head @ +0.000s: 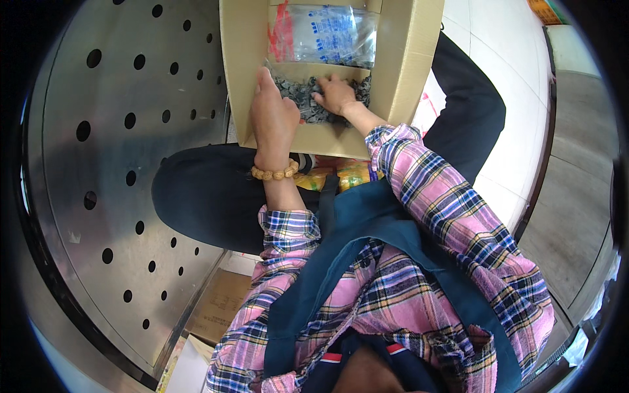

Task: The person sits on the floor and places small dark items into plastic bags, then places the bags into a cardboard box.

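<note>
An open cardboard box (408,64) stands between my legs. Dark, dry flake-like pieces (300,96) fill its near compartment, behind a cardboard divider. My right hand (336,94) rests on these pieces with its fingers spread. At the box's left side is my left hand (275,115), its fingers pointing away from me and its thumb bent; the edge of a clear plastic film shows by its fingertips, and whether it grips that film I cannot tell. Flat clear plastic bags (334,34) with blue print and red strips lie in the far compartment.
A perforated metal panel (152,93) rises close on the left. Yellow packets (354,174) lie under the box's near edge. A closed brown carton (221,299) is at the lower left. White floor tiles (511,113) extend to the right, beside a grey surface (575,191).
</note>
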Tool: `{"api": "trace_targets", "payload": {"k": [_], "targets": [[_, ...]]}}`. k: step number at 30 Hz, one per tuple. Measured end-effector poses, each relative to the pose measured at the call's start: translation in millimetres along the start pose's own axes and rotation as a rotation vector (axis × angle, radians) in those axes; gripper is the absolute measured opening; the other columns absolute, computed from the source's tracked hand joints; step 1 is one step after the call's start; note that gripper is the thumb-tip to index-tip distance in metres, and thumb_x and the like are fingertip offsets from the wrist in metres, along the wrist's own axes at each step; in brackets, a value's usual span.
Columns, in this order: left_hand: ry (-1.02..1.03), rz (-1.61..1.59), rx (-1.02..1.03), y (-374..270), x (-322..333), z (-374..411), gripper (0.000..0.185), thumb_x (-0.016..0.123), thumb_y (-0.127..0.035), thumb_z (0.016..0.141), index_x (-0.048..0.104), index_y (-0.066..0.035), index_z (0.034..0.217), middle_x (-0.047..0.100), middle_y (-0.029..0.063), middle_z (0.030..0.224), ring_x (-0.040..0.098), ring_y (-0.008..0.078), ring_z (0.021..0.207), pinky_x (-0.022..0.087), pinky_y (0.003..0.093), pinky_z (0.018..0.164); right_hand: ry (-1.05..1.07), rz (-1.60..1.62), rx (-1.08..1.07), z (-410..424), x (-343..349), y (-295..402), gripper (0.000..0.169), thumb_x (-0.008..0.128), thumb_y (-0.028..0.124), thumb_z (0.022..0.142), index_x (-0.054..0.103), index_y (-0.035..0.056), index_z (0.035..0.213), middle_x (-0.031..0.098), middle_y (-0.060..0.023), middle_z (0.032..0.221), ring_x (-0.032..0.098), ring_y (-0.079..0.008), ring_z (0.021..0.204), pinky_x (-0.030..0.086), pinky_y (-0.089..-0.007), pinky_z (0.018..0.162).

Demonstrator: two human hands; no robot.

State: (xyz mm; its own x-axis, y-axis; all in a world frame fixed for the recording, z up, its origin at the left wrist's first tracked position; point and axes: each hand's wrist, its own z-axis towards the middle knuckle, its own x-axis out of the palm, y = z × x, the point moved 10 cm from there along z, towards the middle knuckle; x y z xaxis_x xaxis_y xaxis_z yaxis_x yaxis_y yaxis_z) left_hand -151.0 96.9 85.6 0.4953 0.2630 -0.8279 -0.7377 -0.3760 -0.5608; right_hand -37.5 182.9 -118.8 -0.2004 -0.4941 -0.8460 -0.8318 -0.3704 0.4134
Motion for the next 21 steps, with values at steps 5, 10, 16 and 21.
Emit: {"api": "trace_targets", "payload": {"k": [5, 10, 16, 21], "targets": [[0.017, -0.061, -0.016, -2, -2, -1, 0.064, 0.06, -0.003, 0.073, 0.04, 0.002, 0.133, 0.058, 0.0255, 0.114, 0.057, 0.0389, 0.104, 0.046, 0.0424, 0.088, 0.056, -0.015, -0.057, -1, 4, 1, 0.034, 0.061, 0.026, 0.082, 0.056, 0.01, 0.112, 0.051, -0.0243, 0.114, 0.059, -0.041, 0.097, 0.05, -0.0471, 0.081], [0.027, -0.081, -0.061, 15, 5, -2, 0.066, 0.06, -0.003, 0.072, 0.04, 0.0, 0.134, 0.058, 0.0246, 0.115, 0.057, 0.0386, 0.104, 0.046, 0.042, 0.088, -0.124, 0.124, -0.091, -12, -51, 21, 0.036, 0.064, 0.021, 0.078, 0.058, 0.008, 0.112, 0.053, -0.0236, 0.111, 0.059, -0.0401, 0.095, 0.049, -0.0457, 0.082], [-0.017, -0.139, -0.006, 20, 12, -3, 0.071, 0.064, -0.004, 0.069, 0.039, 0.0, 0.135, 0.058, 0.0241, 0.115, 0.058, 0.0371, 0.104, 0.047, 0.0406, 0.086, -0.121, 0.937, -0.269, -43, -145, 62, 0.032, 0.062, 0.02, 0.082, 0.057, 0.002, 0.108, 0.06, -0.0156, 0.098, 0.06, -0.0259, 0.086, 0.048, -0.0345, 0.083], [0.022, -0.241, 0.043, 6, 11, -1, 0.07, 0.067, -0.005, 0.067, 0.041, 0.001, 0.132, 0.061, 0.0242, 0.108, 0.061, 0.0371, 0.098, 0.049, 0.0401, 0.082, 0.046, 0.955, -0.464, -64, -156, 125, 0.031, 0.052, 0.029, 0.093, 0.062, 0.0019, 0.103, 0.064, -0.0066, 0.096, 0.058, -0.013, 0.089, 0.046, -0.0295, 0.083]]}}
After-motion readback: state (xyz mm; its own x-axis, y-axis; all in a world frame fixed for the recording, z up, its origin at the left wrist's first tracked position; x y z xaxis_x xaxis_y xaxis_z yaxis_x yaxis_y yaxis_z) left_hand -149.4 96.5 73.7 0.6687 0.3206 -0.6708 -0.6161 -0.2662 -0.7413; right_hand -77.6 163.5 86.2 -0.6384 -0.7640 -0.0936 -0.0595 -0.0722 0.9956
